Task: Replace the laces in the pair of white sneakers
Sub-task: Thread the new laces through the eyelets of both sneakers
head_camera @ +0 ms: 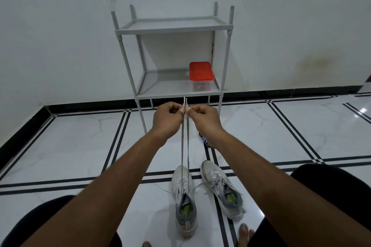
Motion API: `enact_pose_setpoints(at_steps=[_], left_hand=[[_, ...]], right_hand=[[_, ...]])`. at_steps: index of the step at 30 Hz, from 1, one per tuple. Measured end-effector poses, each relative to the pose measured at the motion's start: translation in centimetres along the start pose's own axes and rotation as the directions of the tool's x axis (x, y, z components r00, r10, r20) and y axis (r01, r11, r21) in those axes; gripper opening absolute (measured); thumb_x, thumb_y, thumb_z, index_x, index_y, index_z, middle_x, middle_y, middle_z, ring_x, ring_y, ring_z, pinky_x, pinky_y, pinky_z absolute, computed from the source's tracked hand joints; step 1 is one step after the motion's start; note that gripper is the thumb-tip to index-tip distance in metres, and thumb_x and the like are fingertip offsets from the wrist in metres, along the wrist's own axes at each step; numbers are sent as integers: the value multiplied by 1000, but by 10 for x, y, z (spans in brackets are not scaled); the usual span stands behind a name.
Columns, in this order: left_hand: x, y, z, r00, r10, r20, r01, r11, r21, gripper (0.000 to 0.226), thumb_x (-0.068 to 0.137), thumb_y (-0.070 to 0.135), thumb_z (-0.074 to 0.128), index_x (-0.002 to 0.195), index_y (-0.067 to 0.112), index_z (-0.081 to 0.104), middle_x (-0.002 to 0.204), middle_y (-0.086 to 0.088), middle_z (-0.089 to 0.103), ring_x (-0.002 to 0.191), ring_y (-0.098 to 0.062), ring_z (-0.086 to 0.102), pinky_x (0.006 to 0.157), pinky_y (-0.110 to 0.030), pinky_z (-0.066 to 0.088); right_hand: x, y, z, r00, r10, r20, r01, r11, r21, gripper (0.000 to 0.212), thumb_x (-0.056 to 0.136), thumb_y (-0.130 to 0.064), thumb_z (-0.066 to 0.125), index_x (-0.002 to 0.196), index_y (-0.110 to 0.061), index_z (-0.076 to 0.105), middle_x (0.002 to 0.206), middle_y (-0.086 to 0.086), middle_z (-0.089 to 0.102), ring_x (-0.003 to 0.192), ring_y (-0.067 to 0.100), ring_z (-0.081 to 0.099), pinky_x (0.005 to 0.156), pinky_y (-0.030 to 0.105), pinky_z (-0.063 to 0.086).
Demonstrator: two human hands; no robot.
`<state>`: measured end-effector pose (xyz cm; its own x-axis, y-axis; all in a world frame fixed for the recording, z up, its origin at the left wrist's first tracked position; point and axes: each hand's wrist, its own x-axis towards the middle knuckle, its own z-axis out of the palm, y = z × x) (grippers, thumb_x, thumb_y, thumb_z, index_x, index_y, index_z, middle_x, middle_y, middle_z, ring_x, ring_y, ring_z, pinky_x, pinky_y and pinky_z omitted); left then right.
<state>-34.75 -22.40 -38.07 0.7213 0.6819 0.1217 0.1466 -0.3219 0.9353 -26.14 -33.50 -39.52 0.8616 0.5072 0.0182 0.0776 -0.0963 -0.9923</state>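
left sneaker [183,202] sits on the tiled floor [80,140] between the person's knees, toe pointing away toward the rack. its lace [182,146] runs up from the lower eyelets as two taut strands, side by side, tips level and sticking up just above the fingers. left hand [166,116] pinches the left strand near the tip, fingers curled round it. right hand [202,115] pinches the right strand the same way. hands almost touching, held out at arm's length above the floor.

right sneaker [221,190] just beside the left one, on its right, toe angled slightly left, fully laced with loose ends trailing on the tile. both shoes near the floor's near edge.

bare toes [246,232] near the right sneaker's heel. small dark object [204,140] on the floor under the right wrist, cannot tell what. grey two-tier rack [174,60] against the wall [60,26]; clear container with red lid [201,75] at the lower shelf's right back corner.
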Motion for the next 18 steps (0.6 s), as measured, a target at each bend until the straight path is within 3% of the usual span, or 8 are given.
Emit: enact_pose_setpoints(at_steps=[4,6,9,11,12,15,16,18], left_hand=[[3,-17,2,990,78,-121,-58,986,158,11,99,32,67,105,26,75,105,6,68,91,-10,65,78,-25,49],[4,-31,-1,986,51,-159,-29,990,137,12,99,29,68,107,24,76,102,8,71,90,-8,66,79,-24,50],[7,-59,-1,954,-177,-243,155,982,-106,15,97,20,68,108,24,77,101,8,76,91,-10,71,77,-20,53],[-4,-92,7,865,-401,-302,330,908,-259,21,96,17,63,113,27,71,105,3,74,92,-18,71,71,-22,52],[-15,-112,14,827,-473,-305,415,878,-237,19,95,18,61,110,25,69,105,0,73,93,-24,70,72,-25,51],[-57,-189,39,794,-603,-74,607,780,152,19,95,19,58,81,11,68,95,-16,72,98,-37,70,78,-36,54],[-70,-210,48,765,-643,13,614,736,284,21,95,20,58,83,9,71,100,-17,73,104,-37,69,83,-36,54],[-89,-239,61,726,-679,113,580,692,431,25,97,22,58,108,6,75,121,-12,72,114,-33,66,94,-34,52]], right_hand=[[2,8,2,997,68,-43,-68,998,-9,19,98,-39,75,89,-23,78,86,-9,76,83,11,68,77,29,53],[0,22,3,991,125,-50,-127,991,-34,18,99,-39,73,93,-23,77,92,-10,76,90,11,69,74,27,49],[-1,55,5,970,241,-37,-240,970,27,21,101,-34,71,119,-24,73,106,-14,71,105,11,65,86,25,49],[-8,90,12,943,327,-63,-325,945,38,43,101,-30,70,142,-22,61,108,-11,64,108,14,62,97,28,47],[-13,110,15,923,378,-78,-380,925,-21,47,100,-29,69,145,-18,58,113,-5,66,108,17,64,97,30,49],[-38,193,26,817,575,-41,-564,782,-266,41,100,-28,63,131,-2,65,122,13,71,107,28,69,85,33,55],[-52,219,31,782,623,-12,-593,738,-323,37,101,-29,61,124,-1,66,118,14,70,105,28,68,83,33,53],[-74,258,39,727,685,43,-610,673,-417,33,104,-35,60,121,-7,64,117,10,67,108,27,65,88,34,51]])
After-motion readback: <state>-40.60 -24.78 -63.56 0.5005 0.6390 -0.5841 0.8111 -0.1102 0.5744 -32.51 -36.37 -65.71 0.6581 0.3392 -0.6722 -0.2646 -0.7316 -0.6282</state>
